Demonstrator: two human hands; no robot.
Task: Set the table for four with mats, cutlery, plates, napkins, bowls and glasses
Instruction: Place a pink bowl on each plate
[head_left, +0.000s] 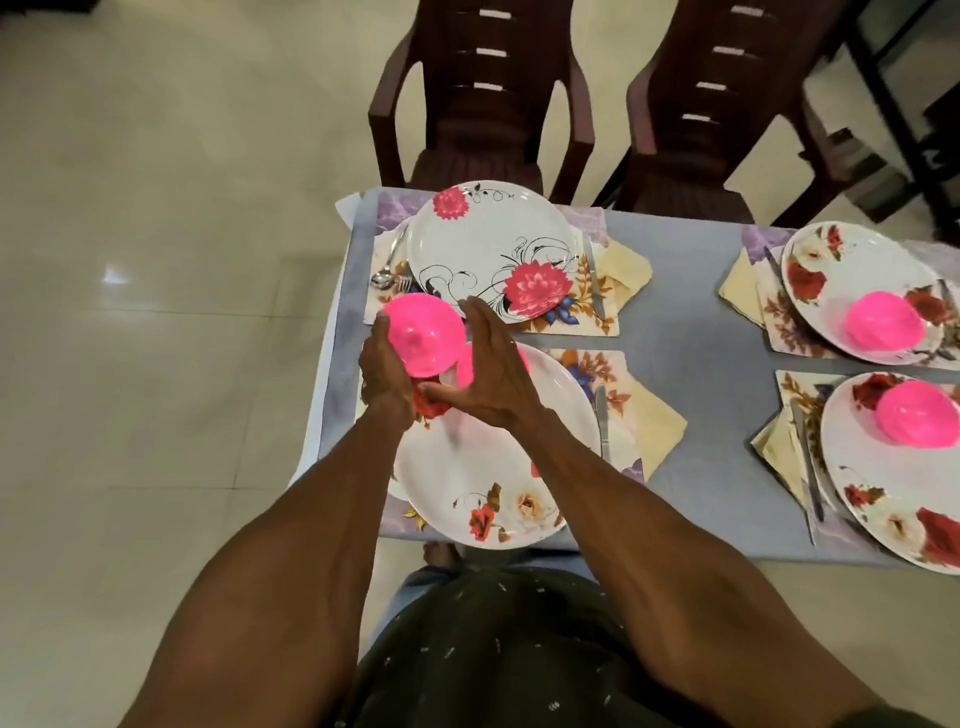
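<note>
A: Where is the pink bowl?
B: Above the near plate's far left edge, lifted. The left hand grasps it, fingers curled round its left rim.
A: And the right hand?
B: Released, fingers straight, just right of that bowl. A second pink bowl sits behind it on the near plate.
A: Beyond that plate?
B: A plate with pink flowers on its mat, holding no bowl. Far right of the near plate, two plates each carry a pink bowl.
</note>
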